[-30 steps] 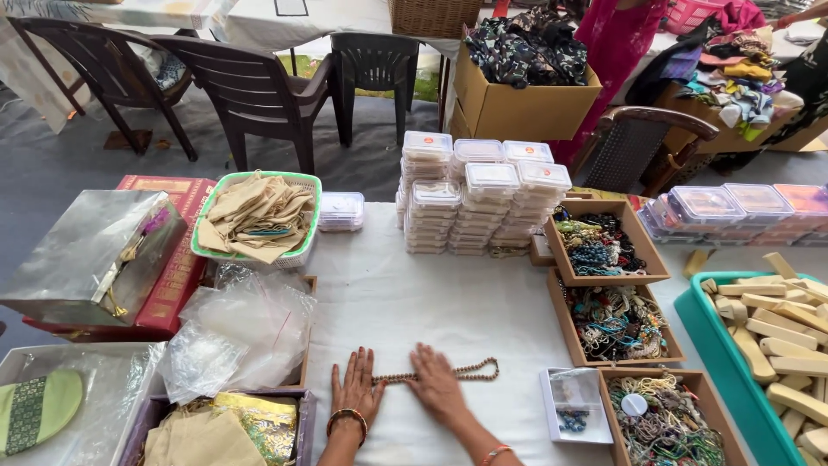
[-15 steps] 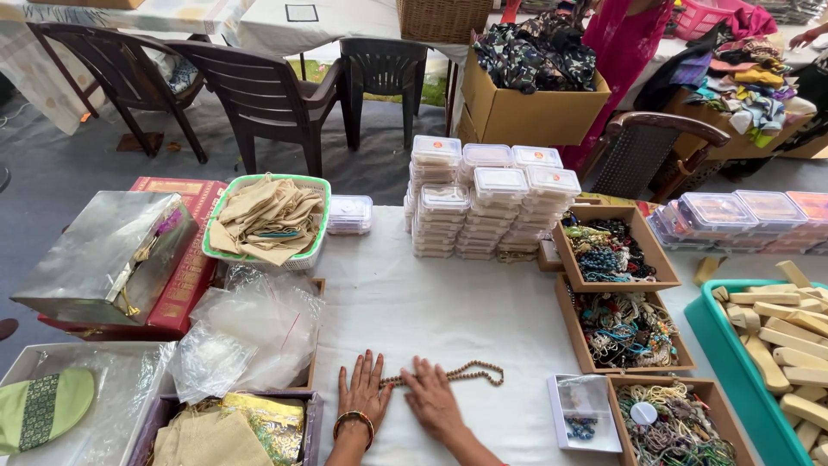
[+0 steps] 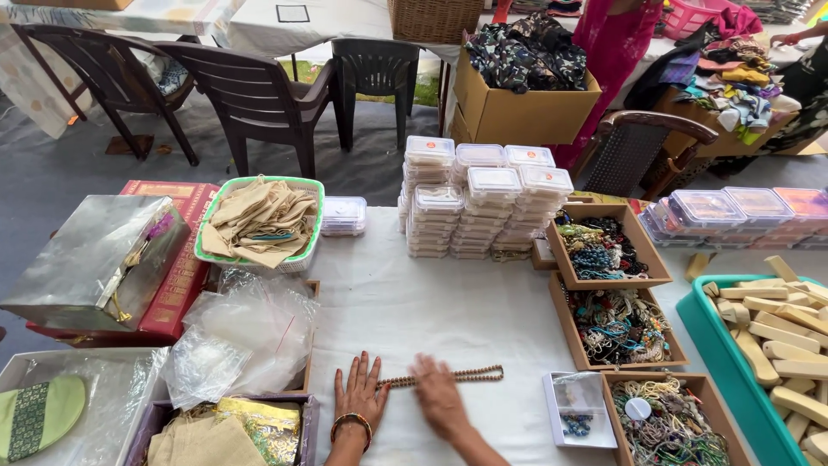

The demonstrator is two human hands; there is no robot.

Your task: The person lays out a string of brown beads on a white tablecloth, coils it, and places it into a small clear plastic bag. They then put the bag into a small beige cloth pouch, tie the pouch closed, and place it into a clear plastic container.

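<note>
Wooden beads, matt brown, make up the strand (image 3: pixel 448 376) lying on a smooth white tablecloth (image 3: pixel 414 302). Clear, crinkled plastic bags (image 3: pixel 246 332) catch the light with a glossy sheen. The stacked boxes (image 3: pixel 483 203) look like translucent plastic with smooth lids. Beige cloth pouches, soft and matt, fill a green plastic basket (image 3: pixel 259 223). A silver box (image 3: pixel 86 259) shines like foil or metallic film. The trays (image 3: pixel 608 250) read as plain brown cardboard, dull-surfaced. Pale, unvarnished wooden pieces (image 3: pixel 776 336) sit in a smooth teal plastic tub (image 3: pixel 724 362). Dark chairs (image 3: pixel 259 99) show moulded, slightly glossy plastic.
</note>
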